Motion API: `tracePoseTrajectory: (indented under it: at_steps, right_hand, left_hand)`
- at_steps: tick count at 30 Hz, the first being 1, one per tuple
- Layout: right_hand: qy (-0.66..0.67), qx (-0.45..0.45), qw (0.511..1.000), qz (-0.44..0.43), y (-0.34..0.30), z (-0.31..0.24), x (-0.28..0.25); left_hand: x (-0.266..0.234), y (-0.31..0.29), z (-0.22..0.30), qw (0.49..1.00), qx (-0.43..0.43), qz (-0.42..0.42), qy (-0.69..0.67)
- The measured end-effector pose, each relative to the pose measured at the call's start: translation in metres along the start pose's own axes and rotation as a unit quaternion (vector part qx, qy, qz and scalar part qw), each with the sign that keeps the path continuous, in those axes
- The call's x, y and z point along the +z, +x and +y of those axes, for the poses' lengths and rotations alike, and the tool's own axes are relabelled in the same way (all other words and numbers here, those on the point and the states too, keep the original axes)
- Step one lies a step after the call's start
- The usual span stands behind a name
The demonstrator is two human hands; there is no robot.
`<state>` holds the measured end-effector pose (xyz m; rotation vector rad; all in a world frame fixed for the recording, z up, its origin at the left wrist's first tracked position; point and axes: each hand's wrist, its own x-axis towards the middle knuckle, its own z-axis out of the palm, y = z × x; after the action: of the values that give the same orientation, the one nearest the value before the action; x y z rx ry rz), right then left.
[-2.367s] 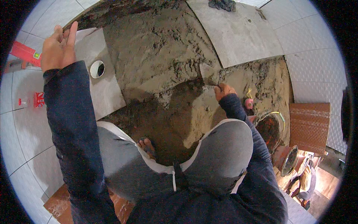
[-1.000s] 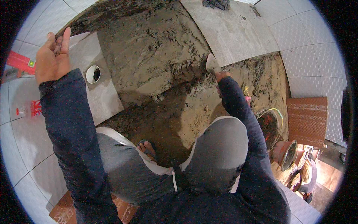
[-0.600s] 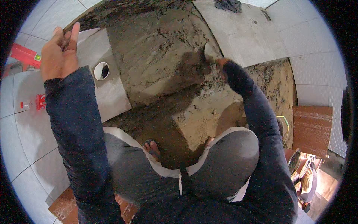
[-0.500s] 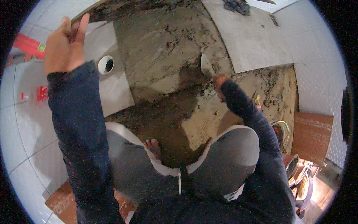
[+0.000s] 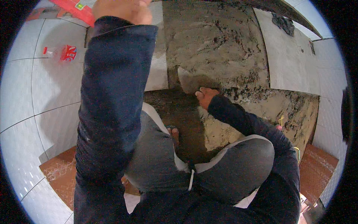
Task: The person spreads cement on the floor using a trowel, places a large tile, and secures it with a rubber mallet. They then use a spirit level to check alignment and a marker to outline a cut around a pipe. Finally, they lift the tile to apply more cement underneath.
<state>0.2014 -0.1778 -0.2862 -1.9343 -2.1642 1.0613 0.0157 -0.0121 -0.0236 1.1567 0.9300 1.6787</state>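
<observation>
My right hand (image 5: 206, 98) is closed round the handle of a trowel, most of which it hides. The trowel's pale pointed blade (image 5: 188, 81) lies against the rough grey-brown mortar bed (image 5: 212, 33). My left hand (image 5: 123, 11) is at the top edge, cut off by the picture, so its fingers and anything in them do not show clearly. Beside it is a red spirit level (image 5: 72, 8) with a yellow-green vial. Below my left hand, a light grey floor tile (image 5: 158, 63) is partly covered by my sleeve. Another laid tile (image 5: 291, 56) borders the mortar on the right.
A long dark bar (image 5: 298, 16) crosses the upper right. Crumpled dark plastic (image 5: 283, 24) sits on the right tile. A clear bottle with a red label (image 5: 63, 53) is on the left. Brown tiles (image 5: 319, 175) lie lower right and lower left. My foot (image 5: 174, 135) is between my knees.
My view has shifted leftward. The trowel has moved left over the mortar toward the grey tile's edge. My left arm now covers the round pipe opening, and its hand is at the top edge.
</observation>
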Motion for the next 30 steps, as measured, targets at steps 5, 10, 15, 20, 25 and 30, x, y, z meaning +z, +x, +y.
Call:
tracePoseTrajectory:
  at_steps: [5, 10, 15, 20, 25, 30]
  right_hand:
    - [-0.121, -0.113, 0.977, -0.136, 0.019, -0.067, -0.074]
    - [-0.218, -0.129, 0.961, -0.108, 0.061, -0.051, -0.09]
    - [-0.191, -0.209, 0.959, 0.009, 0.136, -0.051, -0.091]
    - [-0.232, -0.019, 0.955, -0.182, 0.197, -0.058, -0.075]
    - [-0.188, -0.091, 0.962, -0.176, 0.096, -0.095, -0.09]
    - [-0.198, -0.08, 0.961, -0.179, 0.022, -0.1, -0.103]
  left_hand:
    - [-0.029, 0.009, 0.033, 0.993, -0.01, 0.029, -0.114]
    - [-0.022, 0.009, 0.03, 0.992, 0.012, 0.007, 0.124]
    - [0.006, 0.009, 0.056, 0.973, -0.114, 0.189, -0.067]
    - [0.007, 0.01, 0.037, 0.979, -0.113, 0.15, -0.081]
    - [-0.029, 0.019, 0.06, 0.937, -0.235, 0.078, -0.245]
    - [0.009, 0.008, 0.057, 0.965, -0.126, 0.211, -0.092]
